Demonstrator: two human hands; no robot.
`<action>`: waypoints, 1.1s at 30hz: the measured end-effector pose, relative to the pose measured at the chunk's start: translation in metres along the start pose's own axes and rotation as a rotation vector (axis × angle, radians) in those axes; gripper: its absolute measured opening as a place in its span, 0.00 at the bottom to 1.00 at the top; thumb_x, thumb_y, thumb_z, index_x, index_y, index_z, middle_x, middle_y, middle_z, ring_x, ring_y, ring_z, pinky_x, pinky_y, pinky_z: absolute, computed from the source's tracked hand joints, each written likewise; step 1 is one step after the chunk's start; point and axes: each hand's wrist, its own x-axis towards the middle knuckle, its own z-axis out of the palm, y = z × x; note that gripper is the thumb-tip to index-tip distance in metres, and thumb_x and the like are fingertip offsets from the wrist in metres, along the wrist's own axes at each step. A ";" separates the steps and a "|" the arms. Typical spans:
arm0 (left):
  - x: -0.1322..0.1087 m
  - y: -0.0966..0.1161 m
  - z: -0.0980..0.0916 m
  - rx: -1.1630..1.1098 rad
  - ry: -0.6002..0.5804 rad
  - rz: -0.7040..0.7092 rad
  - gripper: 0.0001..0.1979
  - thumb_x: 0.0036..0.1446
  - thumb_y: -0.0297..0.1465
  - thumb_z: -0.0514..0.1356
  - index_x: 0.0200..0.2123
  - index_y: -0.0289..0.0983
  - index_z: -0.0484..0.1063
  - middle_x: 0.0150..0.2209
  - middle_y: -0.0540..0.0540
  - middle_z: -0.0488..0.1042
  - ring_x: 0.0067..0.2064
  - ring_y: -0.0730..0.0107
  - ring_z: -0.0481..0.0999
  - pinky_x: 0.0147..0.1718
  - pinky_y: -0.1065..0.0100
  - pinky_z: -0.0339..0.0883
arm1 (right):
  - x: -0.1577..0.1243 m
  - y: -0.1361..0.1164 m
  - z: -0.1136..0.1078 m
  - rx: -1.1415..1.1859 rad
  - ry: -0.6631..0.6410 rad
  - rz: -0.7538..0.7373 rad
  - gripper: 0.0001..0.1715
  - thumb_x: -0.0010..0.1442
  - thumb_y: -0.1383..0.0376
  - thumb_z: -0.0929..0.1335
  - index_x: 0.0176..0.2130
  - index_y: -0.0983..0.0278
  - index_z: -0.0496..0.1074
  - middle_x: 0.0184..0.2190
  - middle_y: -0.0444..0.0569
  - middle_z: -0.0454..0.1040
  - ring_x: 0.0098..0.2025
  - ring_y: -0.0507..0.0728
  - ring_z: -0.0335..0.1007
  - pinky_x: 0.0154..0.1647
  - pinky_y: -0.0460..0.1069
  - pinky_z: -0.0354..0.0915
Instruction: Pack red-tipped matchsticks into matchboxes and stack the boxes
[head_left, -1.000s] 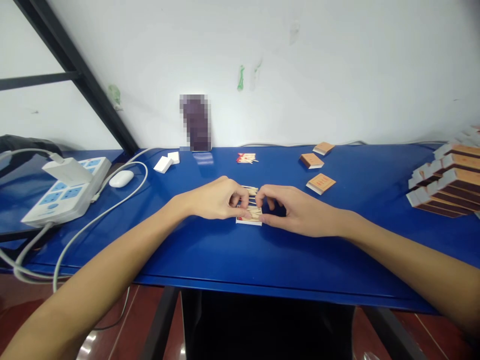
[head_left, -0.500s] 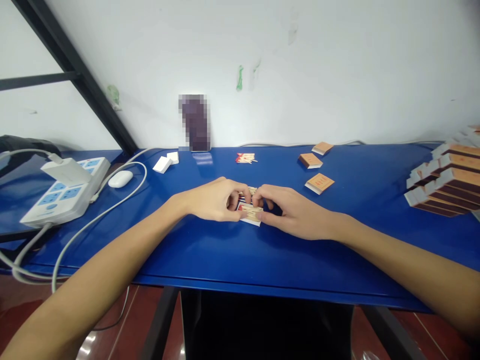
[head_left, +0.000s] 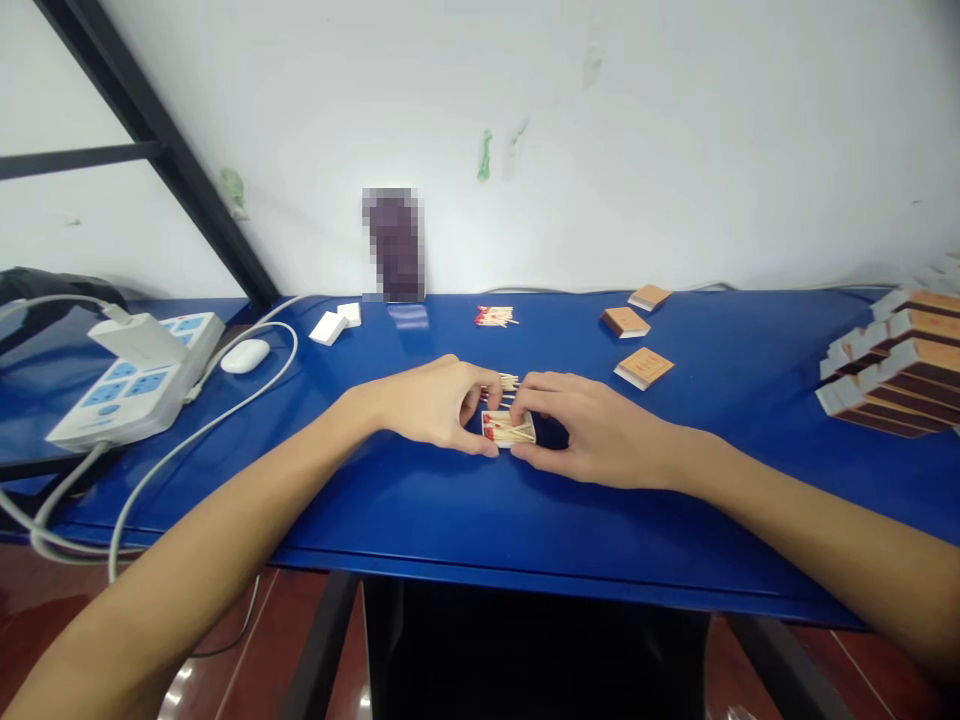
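Note:
A small white matchbox tray [head_left: 487, 442] lies flat on the blue table, holding red-tipped matches [head_left: 517, 432]. My left hand [head_left: 431, 405] grips the tray's left part, thumb at the near edge and fingers curled at the far side. On the right part, my right hand [head_left: 592, 425] closes with its thumb at the near edge and its index finger reaching over the matches. Just behind the tray is a small group of loose matches [head_left: 510, 384], partly covered by my fingers. Another little pile of matches [head_left: 495, 316] rests farther back.
Several orange matchboxes [head_left: 644, 367] lie to the right, and a stack of them [head_left: 919, 360] stands at the far right. Two small white boxes [head_left: 328, 328], a white earbud case [head_left: 245, 356], a power strip [head_left: 135, 380] and cables are on the left. A blurred phone-like object [head_left: 396, 245] leans on the wall.
The matchbox tray has gone from tilted to lying flat and level, with its matches more visible. My right thumb has shifted down to its near edge.

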 end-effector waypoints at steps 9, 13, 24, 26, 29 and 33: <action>-0.001 -0.003 0.001 -0.003 -0.006 0.006 0.18 0.49 0.41 0.69 0.35 0.36 0.70 0.22 0.54 0.71 0.22 0.76 0.68 0.24 0.71 0.54 | 0.004 0.005 -0.002 0.079 -0.018 0.011 0.11 0.67 0.62 0.62 0.35 0.63 0.71 0.34 0.48 0.71 0.35 0.54 0.66 0.35 0.49 0.58; 0.000 -0.004 0.001 -0.001 -0.003 0.011 0.17 0.48 0.41 0.69 0.34 0.36 0.69 0.22 0.55 0.70 0.22 0.77 0.67 0.25 0.71 0.55 | 0.005 0.006 0.002 0.040 0.042 0.039 0.09 0.65 0.64 0.64 0.34 0.63 0.70 0.33 0.47 0.72 0.33 0.53 0.66 0.34 0.49 0.57; 0.000 -0.004 0.002 0.016 0.017 0.022 0.18 0.48 0.42 0.69 0.34 0.36 0.70 0.23 0.54 0.71 0.23 0.76 0.68 0.25 0.71 0.55 | 0.003 0.003 0.004 0.033 0.103 0.023 0.09 0.64 0.63 0.65 0.33 0.63 0.70 0.32 0.46 0.72 0.34 0.54 0.66 0.37 0.50 0.59; 0.000 -0.004 0.002 0.027 0.026 0.029 0.18 0.48 0.42 0.69 0.35 0.36 0.71 0.23 0.54 0.71 0.23 0.76 0.67 0.25 0.71 0.55 | 0.002 0.002 0.002 0.041 0.080 0.002 0.08 0.64 0.62 0.65 0.34 0.63 0.71 0.33 0.47 0.72 0.35 0.54 0.67 0.38 0.51 0.59; 0.000 -0.005 0.002 0.041 0.029 0.041 0.18 0.48 0.42 0.69 0.36 0.36 0.71 0.23 0.54 0.70 0.23 0.76 0.67 0.24 0.71 0.55 | 0.001 0.002 0.002 0.030 0.054 -0.025 0.10 0.63 0.60 0.65 0.36 0.63 0.72 0.36 0.48 0.73 0.37 0.56 0.68 0.41 0.52 0.60; 0.000 -0.006 0.002 0.029 0.021 0.049 0.18 0.48 0.42 0.69 0.37 0.37 0.71 0.23 0.55 0.70 0.23 0.77 0.67 0.24 0.71 0.55 | 0.000 0.002 0.006 -0.027 0.068 -0.027 0.13 0.61 0.56 0.68 0.41 0.63 0.74 0.40 0.51 0.75 0.41 0.59 0.69 0.43 0.54 0.61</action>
